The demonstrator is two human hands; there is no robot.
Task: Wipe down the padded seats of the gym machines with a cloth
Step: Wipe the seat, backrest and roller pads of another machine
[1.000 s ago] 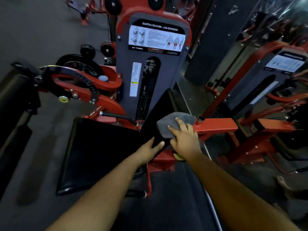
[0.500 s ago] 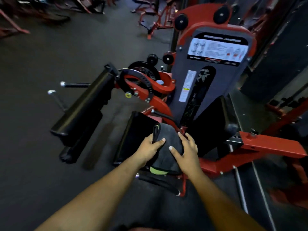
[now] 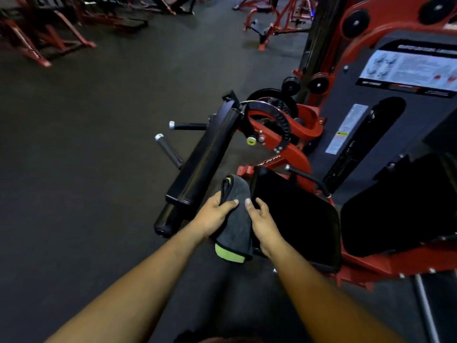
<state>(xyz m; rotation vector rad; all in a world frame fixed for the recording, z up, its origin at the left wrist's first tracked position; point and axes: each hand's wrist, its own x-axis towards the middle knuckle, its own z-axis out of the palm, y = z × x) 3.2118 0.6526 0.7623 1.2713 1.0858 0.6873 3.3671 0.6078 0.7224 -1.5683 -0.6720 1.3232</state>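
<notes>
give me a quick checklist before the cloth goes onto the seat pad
1. Cloth in hand: ok, left hand and right hand both grip it.
2. Cloth folded to a flat face: ok, doubled over, green edge at the bottom.
3. Seat pad within reach: ok, right beside the right hand.
4. Pad free of objects: ok, nothing seen lying on it.
5. Cloth damp or clean: cannot tell.

both forearms extended, hands (image 3: 215, 214) curled, close together
</notes>
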